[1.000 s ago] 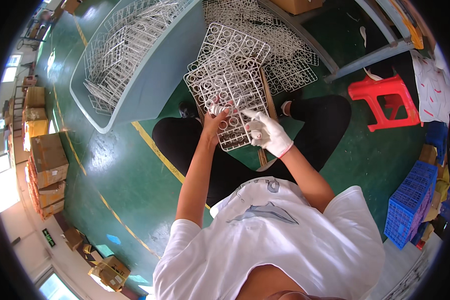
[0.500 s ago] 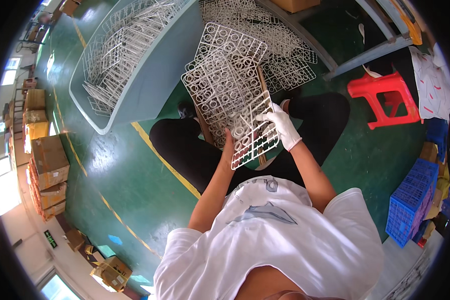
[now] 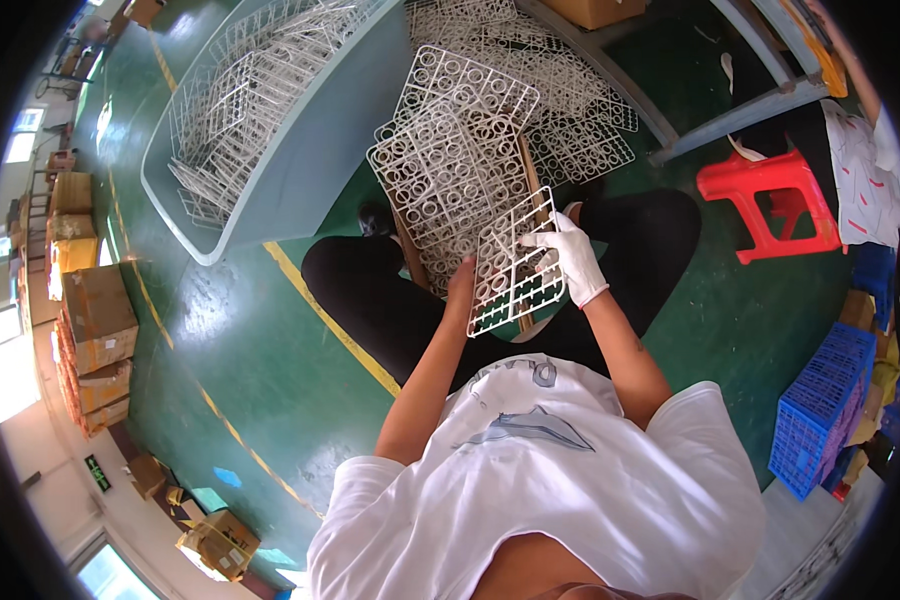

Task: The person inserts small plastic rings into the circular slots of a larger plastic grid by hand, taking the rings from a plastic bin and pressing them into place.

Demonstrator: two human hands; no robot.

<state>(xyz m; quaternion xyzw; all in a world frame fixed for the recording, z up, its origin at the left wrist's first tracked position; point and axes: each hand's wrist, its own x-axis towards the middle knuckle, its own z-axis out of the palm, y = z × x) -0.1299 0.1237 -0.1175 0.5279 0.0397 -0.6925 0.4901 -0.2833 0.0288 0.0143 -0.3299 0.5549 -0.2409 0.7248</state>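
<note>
A white plastic grid frame point(image 3: 511, 303) is held tilted over my lap, between both hands. My left hand point(image 3: 460, 286), bare, is closed on its left edge, most of its fingers hidden behind the bars. On the opposite edge, my right hand point(image 3: 576, 262), in a white glove, grips the frame with its fingers over the front. White rings show through and behind the frame. Just beyond it, a stack of similar grid frames full of rings point(image 3: 445, 165) lies on a cardboard box point(image 3: 402, 232) between my legs.
At the far left stands a grey-blue tub point(image 3: 315, 150) heaped with white grid frames. More ring frames point(image 3: 580, 140) lie on the floor beyond the stack. To the right are a red stool point(image 3: 770, 205), a metal table frame point(image 3: 740, 118), a co-worker's patterned clothing point(image 3: 865, 170) and a blue crate point(image 3: 820, 405).
The held frame has shifted slightly right and its face shows fewer rings in front. My gloved fingers have moved a little on it. A co-worker's arm has appeared at the upper right.
</note>
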